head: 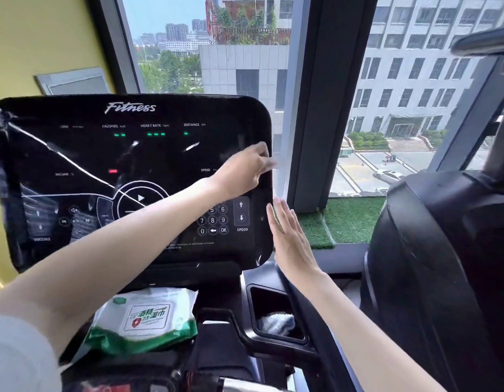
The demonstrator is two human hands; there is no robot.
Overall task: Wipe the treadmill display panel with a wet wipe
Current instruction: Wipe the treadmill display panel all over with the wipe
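Note:
The black treadmill display panel fills the left half of the head view, with green and red lights lit and a creased film on its left part. My left hand reaches across it to the right edge, fingers curled and pinching a small pale, blurred wet wipe against the panel. My right hand hovers flat with straight fingers just right of the panel's lower right corner, holding nothing. My left forearm hides part of the keypad.
A green and white pack of wet wipes lies on the console below the panel. A cup holder to its right holds a crumpled white cloth. Another black machine stands at right. A window and a fake-grass ledge lie behind.

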